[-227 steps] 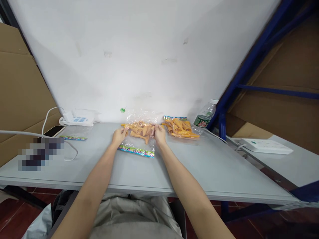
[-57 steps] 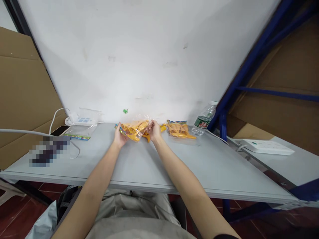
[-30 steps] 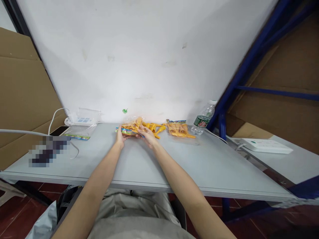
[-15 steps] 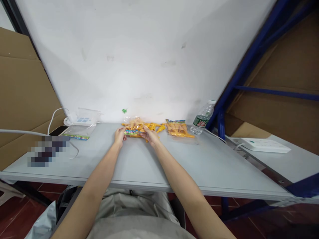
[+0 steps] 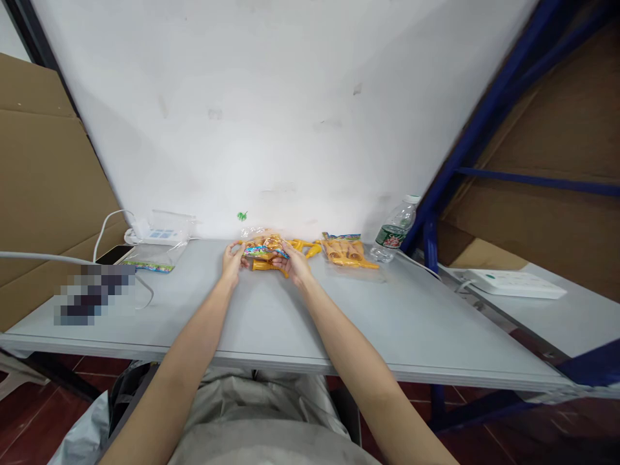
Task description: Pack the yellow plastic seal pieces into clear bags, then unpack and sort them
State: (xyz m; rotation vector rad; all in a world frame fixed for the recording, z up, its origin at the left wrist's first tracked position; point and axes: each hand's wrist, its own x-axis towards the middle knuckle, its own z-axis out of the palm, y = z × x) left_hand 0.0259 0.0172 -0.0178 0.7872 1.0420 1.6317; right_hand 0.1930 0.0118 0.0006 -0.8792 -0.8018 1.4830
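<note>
From my end of the head view, I have both hands on one clear plastic bag (image 5: 263, 249) with a colourful printed strip, held just over the tabletop (image 5: 271, 323) near the white wall. My left hand (image 5: 233, 263) pinches the bag's left end, fingers bent around it; my right hand (image 5: 296, 265) grips the right end, thumb over the film and fingers curled underneath (what the hidden fingertips press on, I can't tell).

As for how far along this is, I would call it partway. Orange horn-shaped pieces (image 5: 301, 245) lie loose outside the plastic, just beyond and beside my right hand, and one loose orange piece (image 5: 264, 265) lies on the near side of the bag, between my hands. More orange shows through the film, so I judge the bag to hold a share of them; glare keeps me from counting.

To the right, a second bag of orange pieces (image 5: 346, 250) rests with its load inside and neither hand on it; that one looks untouched to me. It sits near a clear water bottle (image 5: 394, 232). Well off to the left, a flat clear bag (image 5: 169, 253) lies near a phone (image 5: 114, 255), with no orange visible in it.
</note>
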